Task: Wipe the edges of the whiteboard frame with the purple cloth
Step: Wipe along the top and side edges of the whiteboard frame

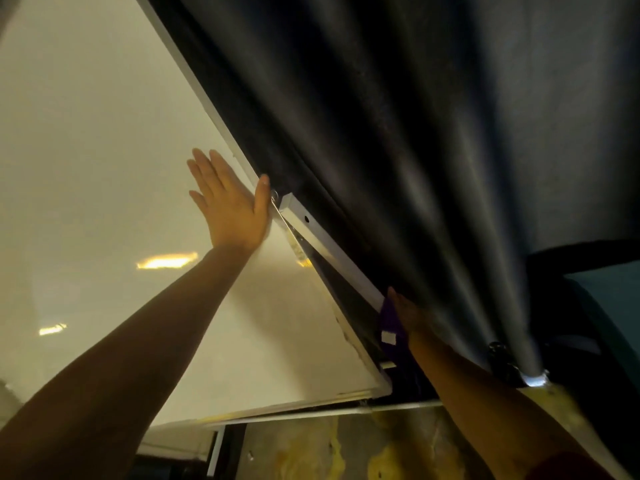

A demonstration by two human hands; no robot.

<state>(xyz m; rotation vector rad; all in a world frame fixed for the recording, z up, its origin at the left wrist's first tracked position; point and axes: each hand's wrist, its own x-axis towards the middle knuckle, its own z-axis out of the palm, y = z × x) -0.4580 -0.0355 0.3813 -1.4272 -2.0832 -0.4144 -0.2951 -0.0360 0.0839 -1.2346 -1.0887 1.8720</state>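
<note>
We are pressing the purple cloth (391, 322) against the side of the whiteboard frame (332, 251) with our right hand (407, 311), down near the board's lower right corner. The cloth is lying under the palm and fingers, bunched between the hand and the pale metal rail, so only a dark purple fold with a small white tag is showing below the fingertips. The right hand is lying flat over the cloth rather than pinching it; how the fingers are curling behind it we cannot tell.

Our left hand (230, 202) is spreading wide and empty on the whiteboard (104, 168), fingers pointing up, thumb resting at the frame's edge just beside a small metal fitting.

The frame is looking white to silver, with a dark hole in the rail. The board surface is glossy and is reflecting two yellow lights. A dark curtain (433, 133) is hanging in folds right behind the frame, touching the right hand.
</note>
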